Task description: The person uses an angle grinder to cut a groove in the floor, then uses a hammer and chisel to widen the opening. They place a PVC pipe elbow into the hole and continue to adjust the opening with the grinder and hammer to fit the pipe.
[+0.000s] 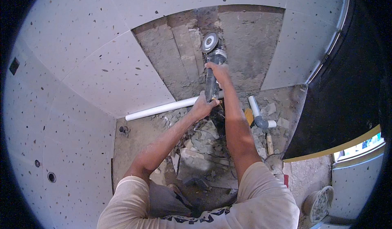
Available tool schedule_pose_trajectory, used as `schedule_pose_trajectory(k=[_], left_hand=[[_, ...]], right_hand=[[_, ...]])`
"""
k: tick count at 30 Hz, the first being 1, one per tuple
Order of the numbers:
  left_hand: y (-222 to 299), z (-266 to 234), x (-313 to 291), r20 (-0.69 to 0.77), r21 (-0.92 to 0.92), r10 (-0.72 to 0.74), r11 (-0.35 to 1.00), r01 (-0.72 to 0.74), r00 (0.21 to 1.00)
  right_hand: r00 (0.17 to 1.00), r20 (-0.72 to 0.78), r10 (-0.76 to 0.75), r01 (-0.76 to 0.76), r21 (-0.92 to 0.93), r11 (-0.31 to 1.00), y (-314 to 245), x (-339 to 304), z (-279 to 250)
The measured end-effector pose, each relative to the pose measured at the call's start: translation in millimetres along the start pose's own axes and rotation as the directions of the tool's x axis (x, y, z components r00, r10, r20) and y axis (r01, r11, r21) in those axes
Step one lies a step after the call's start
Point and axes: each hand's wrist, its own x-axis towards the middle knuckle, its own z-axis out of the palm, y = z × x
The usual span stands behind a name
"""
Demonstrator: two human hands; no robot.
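An angle grinder (211, 82) is held out in front of me, its disc (210, 42) at the far end against or close to the bare patch of wall (249, 45); I cannot tell whether they touch. My right hand (219, 73) is wrapped round the body just behind the grinder's head. Nearer to me, my left hand (203, 107) grips the rear end of the tool. Vertical grooves run down the rough wall by the disc. A white pipe (163, 109) lies along the wall's foot, partly hidden behind my hands.
Broken rubble (200, 141) covers the floor below my arms. To the right lie a white pipe with a grey elbow (261, 122) and a wooden handle (269, 144). Speckled tiles (114, 73) border the bare patch. A dark panel (339, 90) and a round bucket (318, 204) are at right.
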Motion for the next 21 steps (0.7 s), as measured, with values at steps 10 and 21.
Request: schedule_pose_trajectory(k=[10, 21], left_hand=[[15.4, -5.1, 4.1, 0.03, -0.073, -0.08, 0.994, 0.082, 0.996], [-13.8, -11.6, 5.5, 0.095, -0.091, -0.17, 0.98, 0.179, 0.981]], right_hand=[[1.0, 0.004, -0.027, 0.027, -0.056, 0.998, 0.8, 18.4, -4.6], [0.982, 0.093, -0.164, 0.182, -0.246, 0.952, 26.4, 30.5, 11.4]])
